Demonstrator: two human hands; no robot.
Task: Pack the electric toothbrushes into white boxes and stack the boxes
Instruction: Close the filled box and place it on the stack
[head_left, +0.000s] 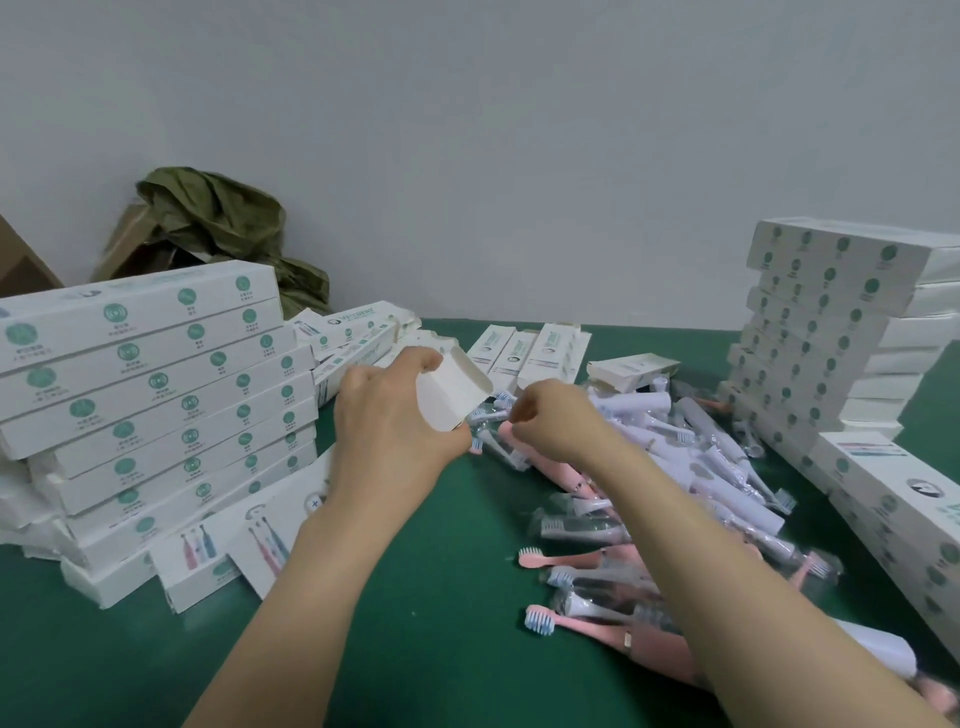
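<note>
My left hand (392, 410) grips a white box (454, 391) near the middle of the green table, with the box's open end facing right. My right hand (553, 418) is just right of that opening, its fingers curled and pinching something small that I cannot make out. Under and right of my right arm lies a loose heap of pink and white electric toothbrushes (649, 499) and brush heads in clear wrap. Tall stacks of closed white boxes stand at the left (156, 384) and at the right (826, 332).
Empty open boxes (530, 348) lie behind my hands. More boxes (893, 519) line the right edge, and a few lean at the front of the left stack (228, 551). A brown carton with a green bag (218, 228) sits against the wall at the back left.
</note>
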